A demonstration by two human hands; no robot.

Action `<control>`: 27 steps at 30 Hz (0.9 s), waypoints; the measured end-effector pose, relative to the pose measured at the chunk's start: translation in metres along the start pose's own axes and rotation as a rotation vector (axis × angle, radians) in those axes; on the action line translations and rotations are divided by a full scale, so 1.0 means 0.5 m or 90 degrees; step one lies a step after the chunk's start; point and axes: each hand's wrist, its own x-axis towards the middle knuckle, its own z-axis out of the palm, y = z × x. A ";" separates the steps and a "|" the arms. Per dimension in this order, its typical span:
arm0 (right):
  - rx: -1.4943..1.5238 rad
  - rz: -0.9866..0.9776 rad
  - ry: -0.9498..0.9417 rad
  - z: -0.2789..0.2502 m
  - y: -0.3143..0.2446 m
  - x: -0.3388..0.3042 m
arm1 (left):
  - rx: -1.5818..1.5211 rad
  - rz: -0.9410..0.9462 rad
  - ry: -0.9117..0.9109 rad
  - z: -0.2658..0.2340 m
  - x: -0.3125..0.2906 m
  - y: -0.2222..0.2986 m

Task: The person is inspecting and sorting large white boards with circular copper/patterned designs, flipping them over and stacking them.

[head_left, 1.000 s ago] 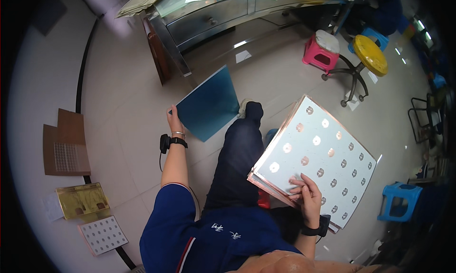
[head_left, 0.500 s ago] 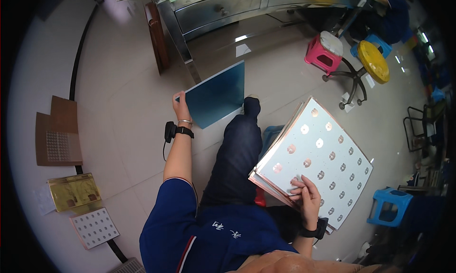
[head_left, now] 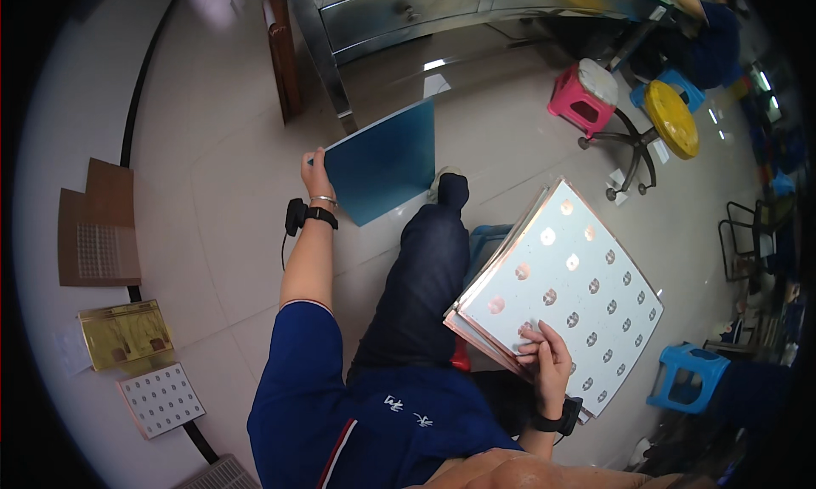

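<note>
My left hand [head_left: 317, 176] grips a thin dark teal board [head_left: 382, 162] by its left corner, with the fingers wrapped over the edge. The board slants above the floor beyond my outstretched leg. To my right lies a stack of pale sheets with copper-coloured edges; its top sheet [head_left: 599, 272] bears rows of round, shiny copper spots. Over that sheet's near edge rests my right hand [head_left: 552, 357], its fingers bent and slightly apart, the tips touching or just above the surface. What supports the stack is mostly hidden; a bit of blue plastic [head_left: 489, 241] shows beside it.
Ahead stands a metal desk with drawers [head_left: 399, 17]. A pink stool [head_left: 582, 98], a yellow wheeled stool [head_left: 671, 119] and a blue stool [head_left: 690, 377] are on the right. A gold panel [head_left: 125, 334] and a spotted sheet [head_left: 161, 400] lean at the left wall. A person [head_left: 710, 38] sits far right.
My left hand has shifted slightly left and away from me with the teal board. My right hand stays over the stack, with its fingertips moved slightly. The view has turned a little.
</note>
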 end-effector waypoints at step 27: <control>-0.084 -0.116 0.187 -0.107 -0.032 -0.060 | 0.165 0.035 0.050 -0.052 -0.007 -0.024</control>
